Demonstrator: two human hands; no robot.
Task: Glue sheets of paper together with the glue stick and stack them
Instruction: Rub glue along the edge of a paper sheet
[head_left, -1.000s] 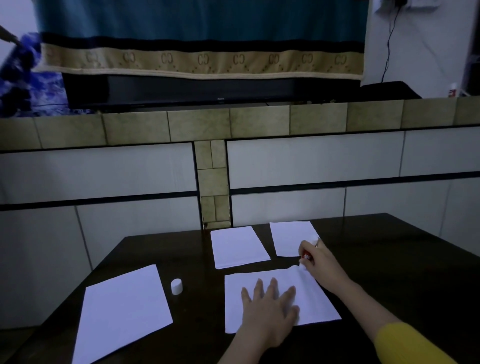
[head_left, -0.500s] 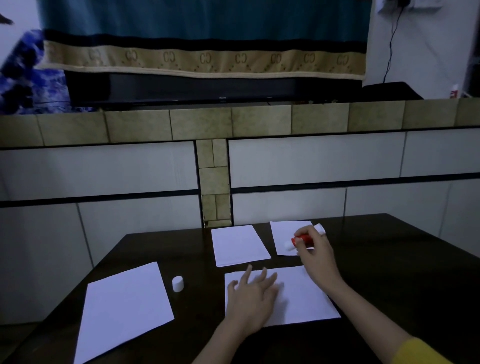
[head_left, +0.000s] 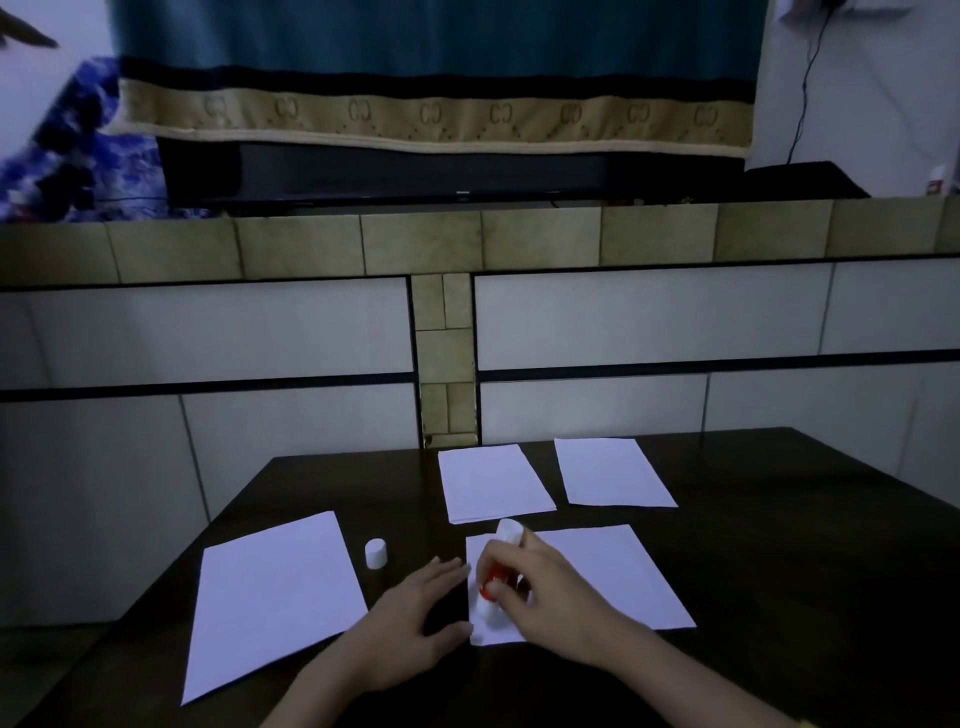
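Right now the right hand (head_left: 553, 592) grips the glue stick (head_left: 497, 577), fingers wrapped round its red barrel, tip down on the near sheet (head_left: 613, 577)'s left edge. Just left of those fingers, the left hand (head_left: 410, 623) rests flat and spread on the table (head_left: 779, 571), thumb touching the sheet's corner. Beyond its fingertips stands the white cap (head_left: 375, 553).

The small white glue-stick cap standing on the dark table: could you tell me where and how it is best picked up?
Pinch the small white cap across its round sides, coming straight down from above. It stands upright and alone between two white paper sheets, so the left hand, nearest, has room.
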